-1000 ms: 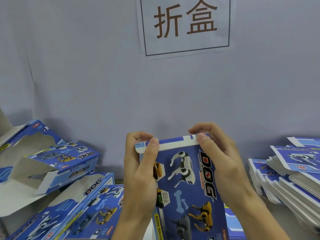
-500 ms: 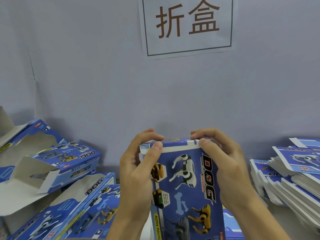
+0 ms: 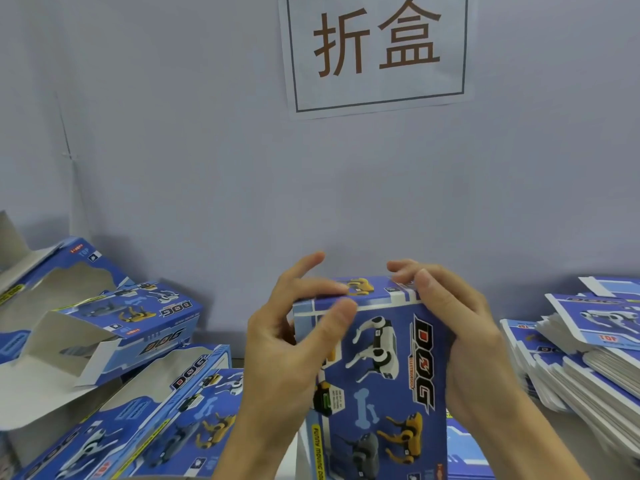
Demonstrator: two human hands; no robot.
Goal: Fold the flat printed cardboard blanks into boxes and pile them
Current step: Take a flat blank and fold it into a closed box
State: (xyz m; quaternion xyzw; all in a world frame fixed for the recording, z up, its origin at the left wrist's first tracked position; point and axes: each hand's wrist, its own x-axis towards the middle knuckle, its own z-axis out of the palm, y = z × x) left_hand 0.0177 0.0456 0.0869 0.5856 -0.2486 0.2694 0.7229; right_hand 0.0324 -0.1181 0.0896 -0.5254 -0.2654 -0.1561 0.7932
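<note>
I'm closing the top end of a blue DOG toy box, which stands upright at lower centre of the frame between my hands. My left hand grips its upper left corner, thumb on the printed front and curled fingers over the folded-down end flap. My right hand wraps the right edge, thumb and fingertips pinching the flap's right end. By my judgement the flap is down but may not be tucked home, so next I need a firm press along the top edge, then a place on the heap.

The folded boxes lie tumbled at lower left, several with open ends. The stack of flat blanks waits at lower right. Behind is a plain grey-blue wall with a paper sign at upper centre reading 折盒.
</note>
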